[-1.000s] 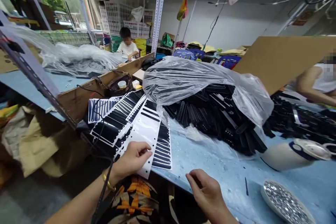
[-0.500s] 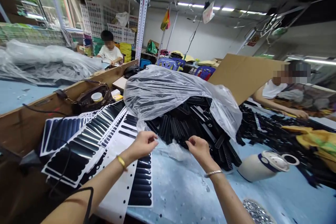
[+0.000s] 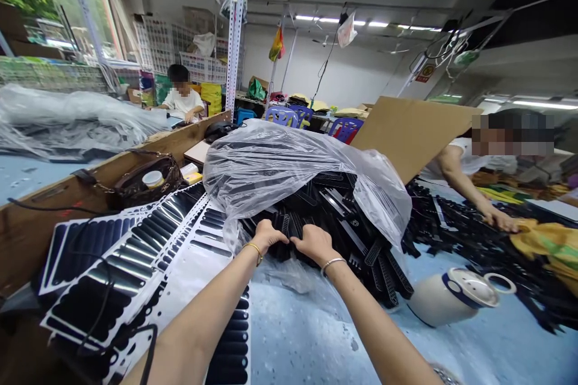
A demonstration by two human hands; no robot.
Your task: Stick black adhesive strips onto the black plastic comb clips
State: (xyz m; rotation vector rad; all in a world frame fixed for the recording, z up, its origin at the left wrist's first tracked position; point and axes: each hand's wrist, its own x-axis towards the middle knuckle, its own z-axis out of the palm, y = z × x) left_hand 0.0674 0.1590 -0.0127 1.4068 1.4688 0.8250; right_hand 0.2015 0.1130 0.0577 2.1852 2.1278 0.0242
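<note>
A heap of black plastic strips (image 3: 336,210), some with a perforated pattern, spills from a clear plastic bag (image 3: 280,159) on the blue tabletop. At the heap's front edge, my left hand (image 3: 270,233) curls round several strips, its thumb pointing right. Close beside it, my right hand (image 3: 315,243) closes on strips in the same bunch, thumb pointing left. Most fingertips of both hands are hidden among the strips. Sheets of glossy black stickers (image 3: 130,258) lie left of my left arm, partly overlapping.
A cream kettle-like container (image 3: 447,298) stands at right, before more loose black parts (image 3: 433,216). One co-worker's hand (image 3: 499,218) reaches over those parts; another person (image 3: 183,99) sits at back left. A cardboard sheet (image 3: 406,132) leans behind the bag. A wooden board (image 3: 54,207) edges the left side.
Both my hands have moved forward and closer together, into the strips at the heap's edge. The right co-worker's hand has shifted toward the yellow cloth. The view has shifted slightly.
</note>
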